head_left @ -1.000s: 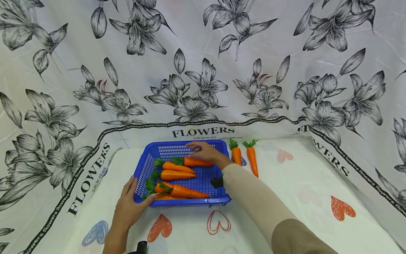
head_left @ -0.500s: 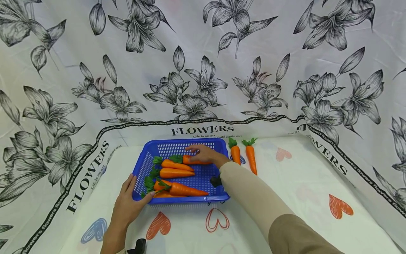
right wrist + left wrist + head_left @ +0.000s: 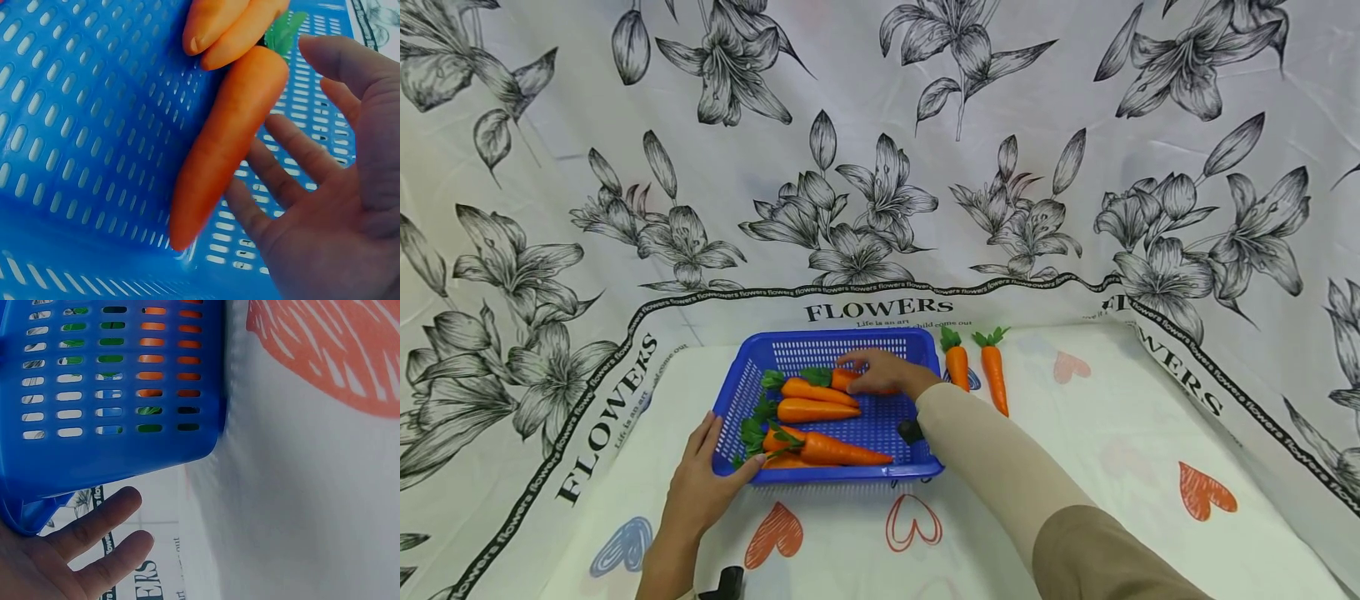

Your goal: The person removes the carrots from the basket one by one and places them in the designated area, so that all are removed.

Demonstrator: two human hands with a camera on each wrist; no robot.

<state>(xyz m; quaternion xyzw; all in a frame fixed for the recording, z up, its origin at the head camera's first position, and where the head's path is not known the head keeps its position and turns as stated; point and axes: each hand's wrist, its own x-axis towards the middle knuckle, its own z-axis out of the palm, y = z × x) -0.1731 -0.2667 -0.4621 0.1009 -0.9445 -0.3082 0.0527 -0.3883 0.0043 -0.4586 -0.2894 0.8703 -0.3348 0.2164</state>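
One rear carrot (image 3: 842,379) in the blue basket (image 3: 865,473) is now within reach: head cam, our R hand (image 3: 883,372) dips lower over it; L-wrist cam, our L hand (image 3: 56,565) rests straight-fingered by the corner; R-wrist cam, R hand's spread beside it, no grip yet.

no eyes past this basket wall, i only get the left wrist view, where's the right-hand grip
Observer: In the head view, the right-hand grip is inside the blue basket, at the farthest carrot in it.
Operator: is the thumb on that carrot
Observer: No, the right wrist view shows a gap between the thumb and the carrot.
Operator: ok, any carrots outside the basket
Observer: Yes, the head view shows two carrots lying on the white cloth to the right of the basket.
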